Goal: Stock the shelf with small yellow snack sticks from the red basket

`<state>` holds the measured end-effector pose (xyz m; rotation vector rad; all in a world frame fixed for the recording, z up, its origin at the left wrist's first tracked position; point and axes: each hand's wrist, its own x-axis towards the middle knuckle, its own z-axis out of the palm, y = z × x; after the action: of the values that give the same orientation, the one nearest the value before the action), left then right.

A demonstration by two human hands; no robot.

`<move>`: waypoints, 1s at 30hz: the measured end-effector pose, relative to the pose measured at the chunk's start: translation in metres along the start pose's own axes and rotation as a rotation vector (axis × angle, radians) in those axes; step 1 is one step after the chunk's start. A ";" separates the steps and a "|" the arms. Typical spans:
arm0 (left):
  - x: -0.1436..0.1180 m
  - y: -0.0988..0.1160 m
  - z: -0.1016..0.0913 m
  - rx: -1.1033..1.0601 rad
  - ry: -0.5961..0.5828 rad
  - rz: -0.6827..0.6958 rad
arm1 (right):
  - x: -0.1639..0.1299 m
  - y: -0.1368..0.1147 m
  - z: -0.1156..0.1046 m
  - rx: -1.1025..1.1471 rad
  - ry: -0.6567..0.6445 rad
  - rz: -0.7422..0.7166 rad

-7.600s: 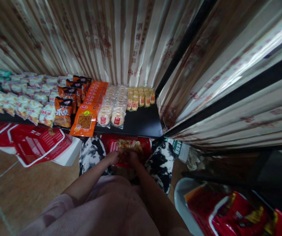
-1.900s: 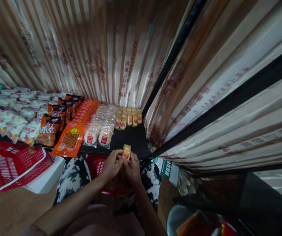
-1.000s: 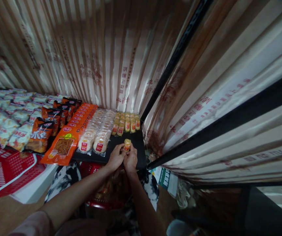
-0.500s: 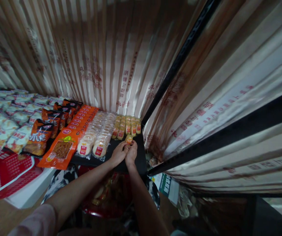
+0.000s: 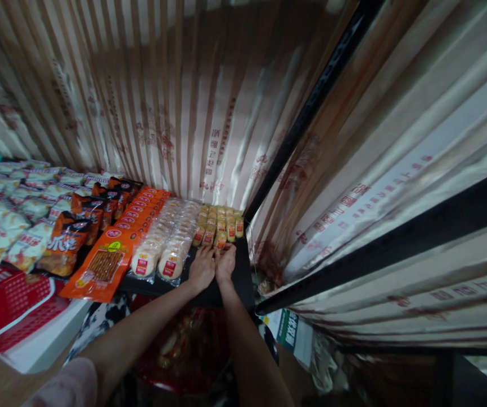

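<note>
Both my hands reach over the black shelf (image 5: pixel 243 274). My left hand (image 5: pixel 202 267) and my right hand (image 5: pixel 225 263) are side by side, fingertips on a small yellow snack pack (image 5: pixel 221 240) that stands at the front of a row of several like yellow packs (image 5: pixel 222 219). Whether the pack is still gripped or merely touched is hard to tell in the dim light. To the left lie clear packs of round rice cakes (image 5: pixel 171 249).
Orange snack bags (image 5: pixel 106 265), dark orange bags (image 5: pixel 65 249) and pale bags (image 5: pixel 9 237) fill the shelf leftward. A red basket (image 5: pixel 1 299) lies at lower left; another red basket (image 5: pixel 184 350) with packs sits below my arms. Striped curtains hang behind and right.
My hands lifted a yellow pack from the basket below, carried it up and forward over the shelf, and now hold it against the front of the yellow row.
</note>
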<state>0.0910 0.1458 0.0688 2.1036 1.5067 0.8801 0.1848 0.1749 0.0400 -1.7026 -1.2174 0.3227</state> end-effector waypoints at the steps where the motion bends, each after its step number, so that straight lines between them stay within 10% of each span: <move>1: -0.002 -0.002 0.001 0.007 -0.001 0.008 | 0.001 0.000 0.001 0.002 0.013 -0.010; 30: -0.009 -0.018 0.013 0.152 -0.068 0.119 | 0.004 0.011 0.008 -0.076 -0.039 -0.192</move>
<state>0.0853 0.1438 0.0453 2.3283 1.4674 0.7473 0.1877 0.1819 0.0280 -1.6338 -1.4254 0.1960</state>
